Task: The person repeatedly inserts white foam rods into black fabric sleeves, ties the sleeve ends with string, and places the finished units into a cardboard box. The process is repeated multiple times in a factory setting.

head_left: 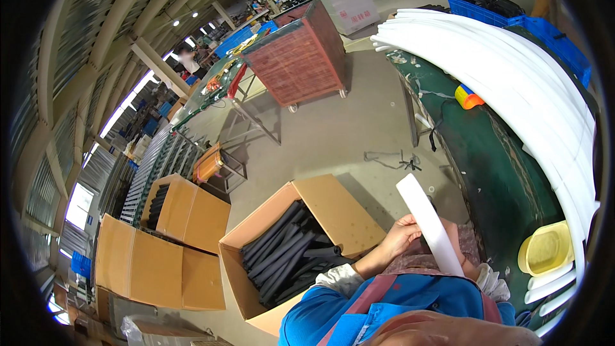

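A white, flat-looking length of foam tube [428,223] stands tilted in front of my body, its top end leaning left. My left hand [402,234] is closed, the fingertips pinched at the tube's left edge. My right hand [452,238] is mostly hidden behind the tube, and its fingers do not show. Left of my left forearm, an open cardboard box [349,218] holds many black foam tubes [282,253]. On my right, a bundle of long white tubes [493,57] lies along a green-topped table [512,186].
A yellow plastic basin [546,248] and a yellow-orange roll [469,97] sit on the table. More cardboard boxes [154,263] stand at left. Ahead are a reddish wheeled cabinet [298,57], a wooden stool [208,164] and blue crates [477,9]. Dark straps [410,161] lie on the floor.
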Demonstrator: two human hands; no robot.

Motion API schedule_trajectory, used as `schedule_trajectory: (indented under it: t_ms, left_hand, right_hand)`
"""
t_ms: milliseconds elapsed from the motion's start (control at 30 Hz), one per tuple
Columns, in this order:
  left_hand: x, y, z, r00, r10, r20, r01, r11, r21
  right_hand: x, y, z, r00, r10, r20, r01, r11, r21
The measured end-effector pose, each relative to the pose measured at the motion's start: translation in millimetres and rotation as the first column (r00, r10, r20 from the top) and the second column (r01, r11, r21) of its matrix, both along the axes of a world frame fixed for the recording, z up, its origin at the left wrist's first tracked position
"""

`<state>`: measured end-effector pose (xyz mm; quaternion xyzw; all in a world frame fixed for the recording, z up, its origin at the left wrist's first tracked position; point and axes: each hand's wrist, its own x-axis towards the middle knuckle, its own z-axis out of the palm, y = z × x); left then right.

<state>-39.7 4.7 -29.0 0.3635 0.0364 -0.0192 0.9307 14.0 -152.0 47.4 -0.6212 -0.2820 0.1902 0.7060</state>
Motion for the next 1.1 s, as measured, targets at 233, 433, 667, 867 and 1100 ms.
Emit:
schedule_trajectory:
  t_ms: [233,433,667,867,1100]
  left_hand:
    - [2.2,-6.8,17.3,0.998,0.011,0.055,-0.009,0.999,-0.047]
    - [1.2,-14.5,42.2,0.989,-0.127,0.079,0.119,0.988,0.098]
    - [6.2,-17.4,41.8,0.998,-0.002,0.063,-0.019,0.943,0.334]
    - [35.5,-17.8,39.3,0.93,0.353,0.102,-0.361,0.827,0.43]
    - [33.4,-21.0,54.1,0.929,0.318,0.188,-0.338,0.527,0.78]
  right_hand:
    - [18.3,-5.9,-10.0,0.83,-0.187,0.525,0.337,0.919,-0.205]
    - [12.5,-3.5,1.5,0.985,-0.164,-0.062,0.159,0.985,-0.069]
    - [27.4,-8.0,-19.8,0.812,-0.024,-0.583,0.056,0.998,0.037]
    - [28.2,1.2,-21.9,0.764,0.149,-0.628,0.01,0.97,0.243]
    - [30.8,3.9,-51.9,0.99,-0.128,-0.05,0.127,0.992,-0.024]
